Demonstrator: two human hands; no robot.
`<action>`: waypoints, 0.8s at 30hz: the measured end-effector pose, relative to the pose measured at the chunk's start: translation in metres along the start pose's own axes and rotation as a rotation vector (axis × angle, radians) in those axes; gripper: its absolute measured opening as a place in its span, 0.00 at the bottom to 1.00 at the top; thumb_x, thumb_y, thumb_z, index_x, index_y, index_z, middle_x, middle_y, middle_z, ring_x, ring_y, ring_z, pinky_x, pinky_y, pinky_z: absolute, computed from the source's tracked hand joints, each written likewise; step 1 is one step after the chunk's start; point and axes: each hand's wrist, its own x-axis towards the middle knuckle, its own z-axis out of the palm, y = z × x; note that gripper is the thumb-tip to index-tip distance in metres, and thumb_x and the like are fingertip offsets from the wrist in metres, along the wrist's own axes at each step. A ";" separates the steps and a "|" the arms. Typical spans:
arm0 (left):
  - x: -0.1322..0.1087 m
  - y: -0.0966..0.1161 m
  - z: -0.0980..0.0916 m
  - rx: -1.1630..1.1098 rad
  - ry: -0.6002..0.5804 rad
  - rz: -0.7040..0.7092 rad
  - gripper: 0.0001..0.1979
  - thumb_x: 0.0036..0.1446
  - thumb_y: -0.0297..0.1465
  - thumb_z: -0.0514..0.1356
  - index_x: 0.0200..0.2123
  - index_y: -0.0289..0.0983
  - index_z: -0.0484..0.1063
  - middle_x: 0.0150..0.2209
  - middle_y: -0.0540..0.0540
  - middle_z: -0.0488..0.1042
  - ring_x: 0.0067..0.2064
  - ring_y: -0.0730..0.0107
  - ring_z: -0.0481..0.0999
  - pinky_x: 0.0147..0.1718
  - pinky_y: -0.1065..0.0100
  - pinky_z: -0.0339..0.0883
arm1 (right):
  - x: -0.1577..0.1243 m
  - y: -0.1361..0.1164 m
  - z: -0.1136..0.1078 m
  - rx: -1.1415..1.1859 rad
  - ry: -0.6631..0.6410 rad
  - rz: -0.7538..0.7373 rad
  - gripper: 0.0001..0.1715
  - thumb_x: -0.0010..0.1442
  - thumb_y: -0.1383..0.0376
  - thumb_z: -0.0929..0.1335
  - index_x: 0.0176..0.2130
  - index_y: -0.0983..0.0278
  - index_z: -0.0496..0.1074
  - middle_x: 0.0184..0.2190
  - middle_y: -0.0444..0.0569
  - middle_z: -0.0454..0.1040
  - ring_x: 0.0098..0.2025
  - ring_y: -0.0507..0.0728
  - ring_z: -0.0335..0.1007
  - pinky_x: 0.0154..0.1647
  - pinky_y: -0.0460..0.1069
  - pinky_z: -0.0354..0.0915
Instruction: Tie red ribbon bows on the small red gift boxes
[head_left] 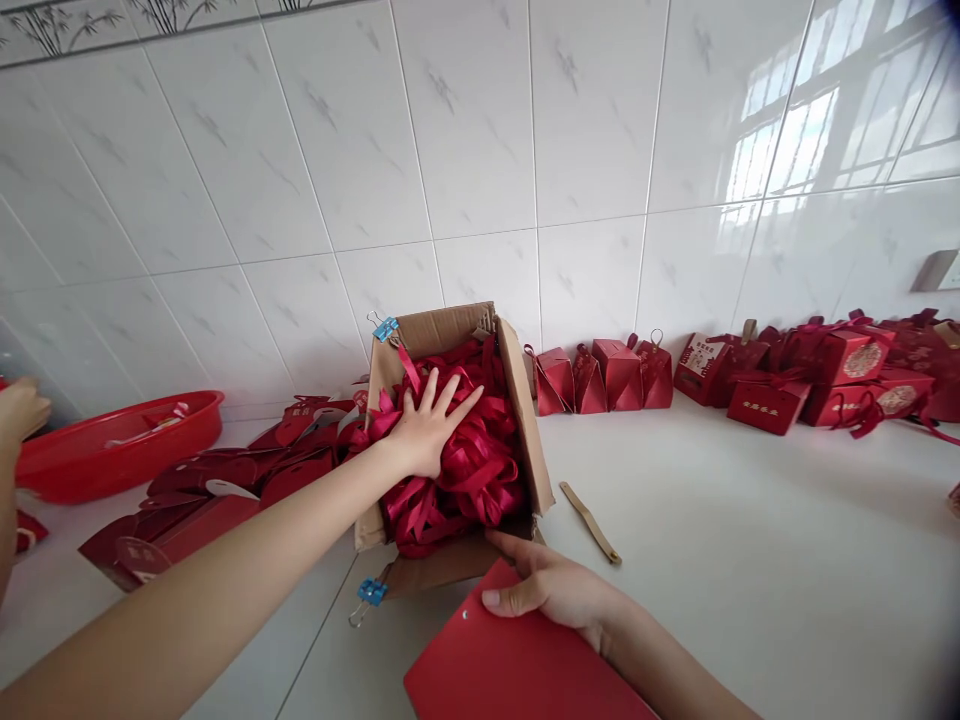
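Observation:
My left hand [427, 430] lies with fingers spread on a heap of dark red satin ribbons [484, 465]. The ribbons fill an open cardboard box [529, 430] that stands against the tiled wall. Near the front of the box, my right hand [551, 590] grips a red card gift box [517, 650] by its upper edge, thumb on the near face. A small hole shows in that card. Its lower part runs out of the picture. A gold strap [591, 522] rests on the white counter just beyond my right hand.
Blue binder clips [386, 329] hold the cardboard box's flaps. Flat red cartons [277, 460] lie to the left, beside a red plastic basin [127, 445]. Folded red gift boxes [619, 375] line the wall rightward. Another person's hand [22, 408] shows at far left.

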 end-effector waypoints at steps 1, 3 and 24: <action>0.005 0.001 0.005 -0.066 -0.090 -0.017 0.63 0.35 0.26 0.67 0.67 0.43 0.28 0.69 0.31 0.29 0.66 0.27 0.30 0.54 0.30 0.45 | 0.000 -0.001 0.001 -0.003 0.006 0.000 0.70 0.36 0.65 0.79 0.67 0.62 0.43 0.64 0.61 0.56 0.46 0.63 0.74 0.48 0.55 0.67; 0.008 0.008 0.015 -0.126 -0.184 -0.018 0.60 0.35 0.29 0.68 0.67 0.39 0.35 0.68 0.27 0.37 0.66 0.25 0.38 0.52 0.31 0.52 | -0.001 -0.004 0.002 -0.007 0.009 -0.022 0.67 0.36 0.64 0.79 0.66 0.62 0.47 0.62 0.60 0.60 0.46 0.62 0.74 0.48 0.54 0.67; 0.003 -0.028 0.004 -0.692 0.023 0.053 0.32 0.41 0.25 0.62 0.54 0.38 0.64 0.45 0.43 0.75 0.49 0.54 0.74 0.50 0.59 0.67 | -0.002 0.000 0.002 -0.024 0.010 -0.001 0.66 0.40 0.65 0.78 0.67 0.66 0.43 0.61 0.62 0.59 0.44 0.61 0.74 0.47 0.53 0.67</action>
